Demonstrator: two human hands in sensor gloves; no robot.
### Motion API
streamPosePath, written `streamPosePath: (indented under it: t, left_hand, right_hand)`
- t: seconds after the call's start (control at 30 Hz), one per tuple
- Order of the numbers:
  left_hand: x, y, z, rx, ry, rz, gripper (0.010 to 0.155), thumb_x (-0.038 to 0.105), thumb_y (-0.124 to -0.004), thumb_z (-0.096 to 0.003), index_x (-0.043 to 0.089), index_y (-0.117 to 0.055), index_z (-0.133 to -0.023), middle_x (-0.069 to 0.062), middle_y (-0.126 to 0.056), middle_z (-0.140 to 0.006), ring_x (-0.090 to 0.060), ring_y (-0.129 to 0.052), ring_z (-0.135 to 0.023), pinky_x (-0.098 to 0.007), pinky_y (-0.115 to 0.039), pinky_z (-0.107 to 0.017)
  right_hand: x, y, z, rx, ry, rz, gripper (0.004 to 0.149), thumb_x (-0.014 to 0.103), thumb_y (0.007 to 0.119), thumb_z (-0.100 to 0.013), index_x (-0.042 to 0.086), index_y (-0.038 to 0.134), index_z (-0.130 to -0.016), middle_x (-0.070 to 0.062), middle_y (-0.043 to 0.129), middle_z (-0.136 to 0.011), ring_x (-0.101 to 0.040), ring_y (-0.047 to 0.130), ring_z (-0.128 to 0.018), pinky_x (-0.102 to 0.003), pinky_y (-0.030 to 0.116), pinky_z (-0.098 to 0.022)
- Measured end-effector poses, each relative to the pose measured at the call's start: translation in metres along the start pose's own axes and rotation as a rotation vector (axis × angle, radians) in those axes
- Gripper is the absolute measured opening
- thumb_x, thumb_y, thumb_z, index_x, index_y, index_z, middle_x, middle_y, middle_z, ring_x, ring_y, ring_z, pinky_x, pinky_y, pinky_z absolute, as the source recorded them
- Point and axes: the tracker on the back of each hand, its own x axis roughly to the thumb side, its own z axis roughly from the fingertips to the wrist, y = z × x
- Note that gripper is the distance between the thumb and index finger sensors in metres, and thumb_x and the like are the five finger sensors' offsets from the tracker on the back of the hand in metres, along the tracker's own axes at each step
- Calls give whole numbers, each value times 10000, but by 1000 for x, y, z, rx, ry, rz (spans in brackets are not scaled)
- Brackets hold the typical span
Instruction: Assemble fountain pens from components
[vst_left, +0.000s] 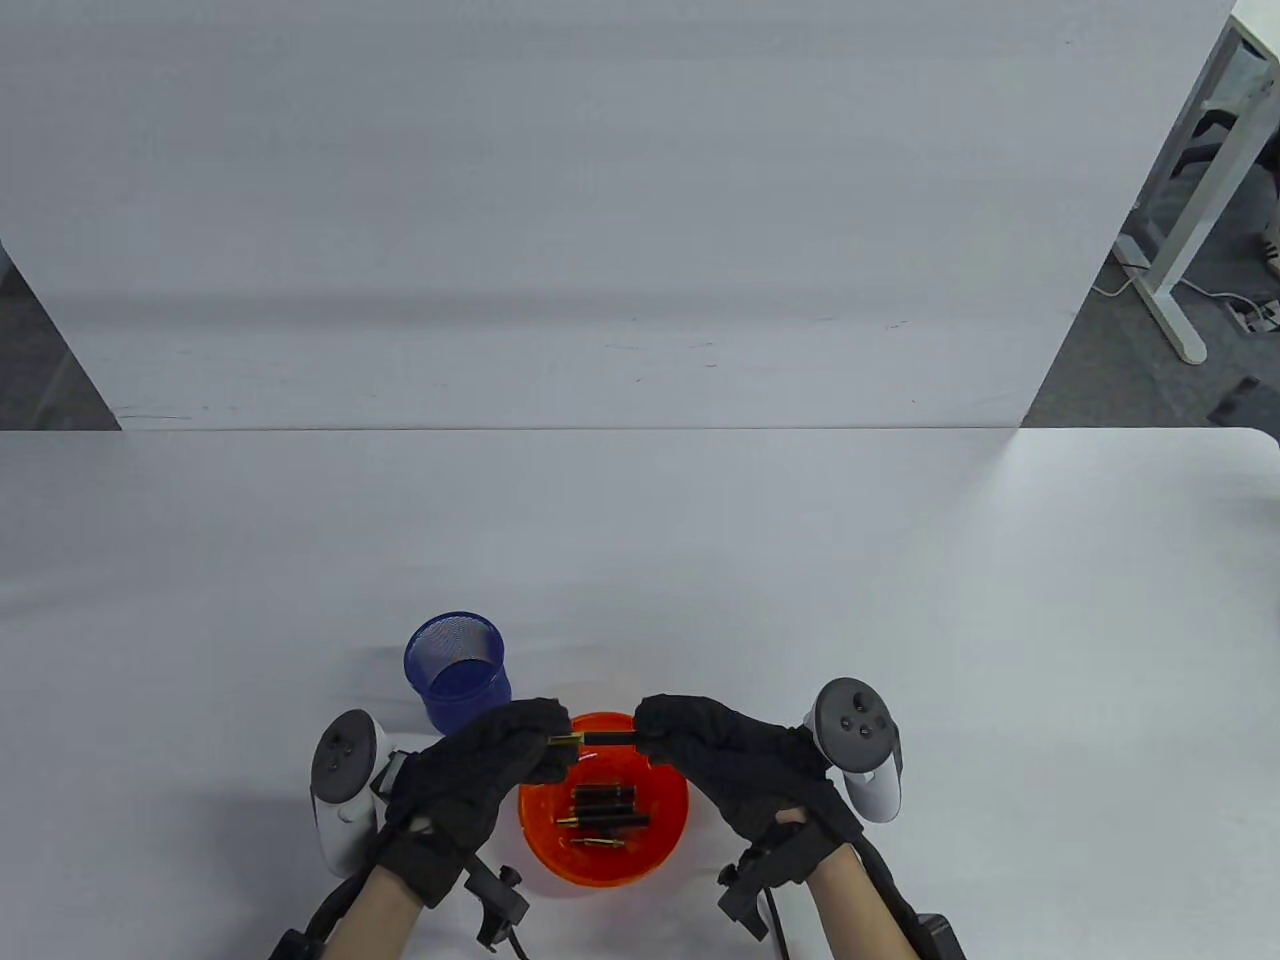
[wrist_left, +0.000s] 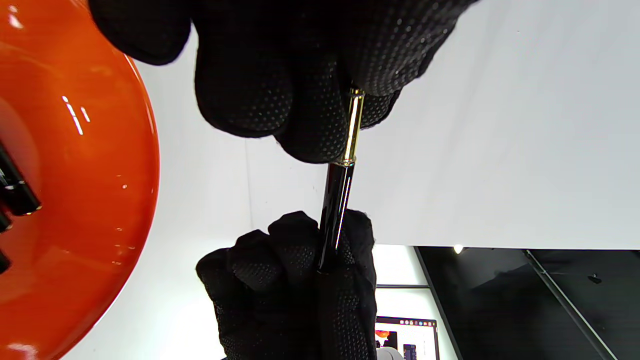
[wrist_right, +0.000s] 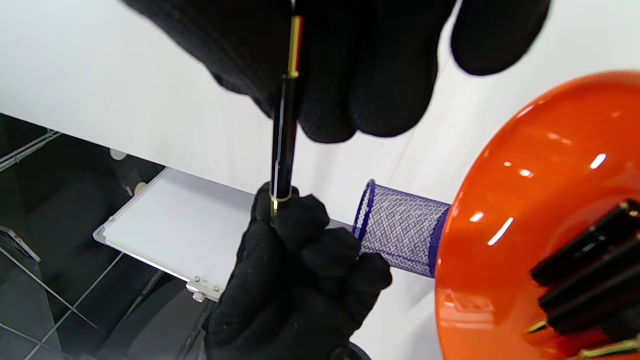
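Held level at lower centre, above the bowl (vst_left: 603, 860): pen (vst_left: 598, 739), gold end pinched in left hand (vst_left: 490, 770), black barrel gripped by right hand (vst_left: 720, 760). Probably light, stiff, glossy-slick; best taken near the joint.

- Pen (vst_left: 598, 739): slim black barrel with gold section, held level between both hands' fingertips.
- Loose pen parts (vst_left: 603, 808): black-and-gold, in orange bowl (vst_left: 660, 845) below the hands.
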Motion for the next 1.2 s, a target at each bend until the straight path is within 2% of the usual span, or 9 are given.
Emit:
streamPosePath:
  t: [0.13,0.23,0.33,0.57,0.67,0.73,0.83,1.03,1.2]
  left_hand:
    - [0,0,0,-1,0,2,420,226,-770,-545,161,-825,-956,-177,-962,-844,-415,-940,-698,-695,-627,-629]
    - [0,0,0,2,1,3,421,225,-770,-545,159,-824,-958,-178,-962,-844,-416,-939,-698,-694,-626,-630]
    - [0,0,0,2,1,5,420,225,-770,-545,160,-825,-957,-178,-962,-844,-416,-940,-697,-695,-626,-629]
    - [0,0,0,-4,0,3,421,226,-769,-545,161,-824,-957,-176,-962,-846,-415,-940,-697,-695,-626,-629]
    - [0,0,0,0,2,9,422,225,-769,-545,160,-822,-959,-177,-961,-846,-416,-939,-698,-695,-626,-629]
    - [0,0,0,2,1,7,421,225,-769,-545,161,-824,-958,-177,-960,-847,-416,-939,-698,-693,-625,-631]
    - [0,0,0,1,-1,9,422,225,-769,-545,160,-822,-959,-176,-961,-846,-414,-940,-698,-695,-626,-629]
    - [0,0,0,-2,0,6,422,226,-769,-545,161,-823,-958,-176,-961,-846,-415,-941,-697,-694,-627,-629]
    - [0,0,0,1,0,10,422,226,-768,-546,160,-823,-959,-178,-959,-848,-416,-939,-699,-695,-625,-629]
  right_hand:
    - [-1,0,0,-5,0,4,443,295,768,-592,119,755,-999,-200,912,-914,-458,887,-737,-709,616,-613]
    - [0,-1,0,1,-3,0,426,281,784,-589,175,763,-1001,-228,855,-983,-482,843,-796,-718,599,-621]
    - [1,-1,0,5,-7,25,397,243,796,-579,204,796,-974,-220,855,-989,-476,846,-802,-718,601,-625]
    - [-1,0,0,-8,4,-6,446,293,760,-594,96,752,-995,-195,923,-888,-455,893,-713,-712,613,-610]
    - [-1,0,1,-5,3,-5,472,308,769,-593,99,728,-1014,-202,898,-920,-460,877,-740,-713,609,-613]
    - [1,-1,1,8,-5,-9,444,289,786,-589,163,746,-1013,-229,850,-980,-486,838,-792,-722,592,-620]
    - [3,0,0,13,-7,26,400,244,796,-581,213,789,-980,-212,863,-976,-477,846,-796,-721,596,-625]
    - [0,0,0,-2,4,-5,441,291,764,-593,113,755,-997,-196,922,-887,-456,890,-715,-713,611,-612]
    - [1,-1,1,3,-5,0,443,296,782,-590,157,751,-1010,-221,859,-972,-479,845,-786,-719,598,-620]
